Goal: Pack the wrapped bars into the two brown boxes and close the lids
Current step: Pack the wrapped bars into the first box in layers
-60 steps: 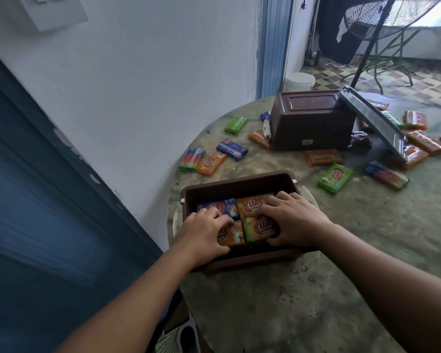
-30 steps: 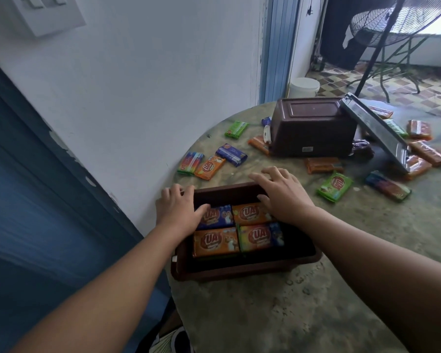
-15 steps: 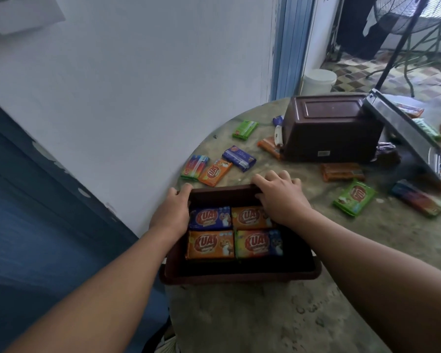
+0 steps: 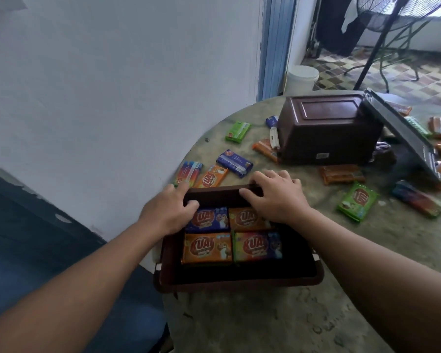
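Observation:
The near brown box [image 4: 239, 282] stands open at the table's near-left edge. A blue bar [image 4: 209, 221], two orange bars [image 4: 206, 248] and a rainbow bar [image 4: 257, 247] lie flat in it. My left hand [image 4: 167, 210] grips its far-left corner, thumb inside. My right hand [image 4: 278, 200] lies over the far rim with fingers curled on it. The second brown box [image 4: 323, 128] lies on its side further back, its lid [image 4: 402, 133] hanging open to the right. Loose bars lie around: green [image 4: 238, 131], blue [image 4: 236, 163], orange [image 4: 214, 177], another green [image 4: 358, 205].
The round table [image 4: 303, 314] butts against a white wall [image 4: 112, 98] on the left. More orange bars [image 4: 341, 174] and a rainbow bar [image 4: 418, 201] lie right of the boxes. A white bucket [image 4: 302, 79] and a fan stand [image 4: 374, 47] are on the floor beyond.
Both hands left the bars they were pressing in the near box and moved up to its far rim, where they now hold it. The box sits slightly nearer to me.

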A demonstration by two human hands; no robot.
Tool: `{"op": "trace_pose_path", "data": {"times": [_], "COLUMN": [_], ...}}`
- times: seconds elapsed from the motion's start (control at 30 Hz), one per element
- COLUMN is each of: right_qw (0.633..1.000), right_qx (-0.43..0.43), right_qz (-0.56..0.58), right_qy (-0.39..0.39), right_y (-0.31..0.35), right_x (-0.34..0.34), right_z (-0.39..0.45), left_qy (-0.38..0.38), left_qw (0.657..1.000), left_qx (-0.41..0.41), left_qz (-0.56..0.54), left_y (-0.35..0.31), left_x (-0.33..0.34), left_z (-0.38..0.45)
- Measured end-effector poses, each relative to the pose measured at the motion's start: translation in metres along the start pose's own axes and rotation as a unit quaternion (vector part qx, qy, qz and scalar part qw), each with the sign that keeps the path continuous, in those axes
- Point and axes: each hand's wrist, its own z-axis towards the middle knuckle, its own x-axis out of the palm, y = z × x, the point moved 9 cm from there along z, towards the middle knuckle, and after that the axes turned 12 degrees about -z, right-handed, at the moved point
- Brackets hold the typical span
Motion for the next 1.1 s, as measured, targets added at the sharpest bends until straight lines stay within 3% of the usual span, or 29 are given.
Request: {"op": "trace_pose_path", "data": {"times": [0.1,0.23,0.47,0.63,0.83,1.1], "right_qw": [0.999,0.995,0.993,0.974,0.971,0.988], "right_qx": [0.03,0.028,0.014,0.015,0.018,0.039], "right_qz": [0.027,0.081,-0.006,-0.086,-0.094,-0.069], "right_qy": [0.011,0.042,0.12,0.207,0.221,0.133], "right_y": [0.002,0.009,0.014,0.01,0.003,0.01], "right_x": [-0.005,-0.002,0.032,0.067,0.095,0.085], "right_z": [0.017,0.056,0.125,0.146,0.16,0.166], "left_qy": [0.041,0.013,0.063,0.074,0.115,0.118], "left_qw": [0.999,0.999,0.997,0.993,0.984,0.99], "left_qx": [0.011,0.009,-0.018,-0.081,-0.112,-0.072], "left_qz": [0.008,-0.043,-0.039,0.034,0.074,0.039], "left_y": [-0.011,-0.034,-0.042,-0.021,-0.009,-0.024], "left_x": [-0.01,-0.019,0.017,0.05,0.068,0.071], "left_z": [0.03,0.077,0.138,0.155,0.158,0.152]}}
